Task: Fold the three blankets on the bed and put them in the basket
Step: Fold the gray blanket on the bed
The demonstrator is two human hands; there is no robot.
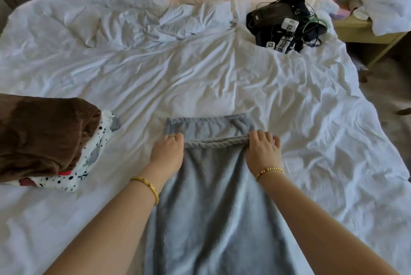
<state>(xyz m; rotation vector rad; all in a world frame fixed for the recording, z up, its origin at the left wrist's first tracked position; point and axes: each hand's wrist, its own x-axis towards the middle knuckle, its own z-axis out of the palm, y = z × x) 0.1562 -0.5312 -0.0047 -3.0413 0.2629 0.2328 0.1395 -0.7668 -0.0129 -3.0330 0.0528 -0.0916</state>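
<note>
Grey fleece blanket (213, 197) lay in a long strip on the near bed (200, 79), mid-fold. Left hand (168, 148) and right hand (263, 147) each pinched a corner of its upper layer's edge, short of the far hem. Matching those edges seemed next. Brown blanket (40, 132) and spotted blanket (89, 163) waited left, unfolded.

The grey blanket (213, 208) is matt, fuzzy fleece; the bed sheet (200, 79) is smooth, creased white cloth.

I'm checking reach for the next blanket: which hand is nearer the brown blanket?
Left. The left hand grips the gray blanket beside the brown blanket; the right hand is farther off.
</note>
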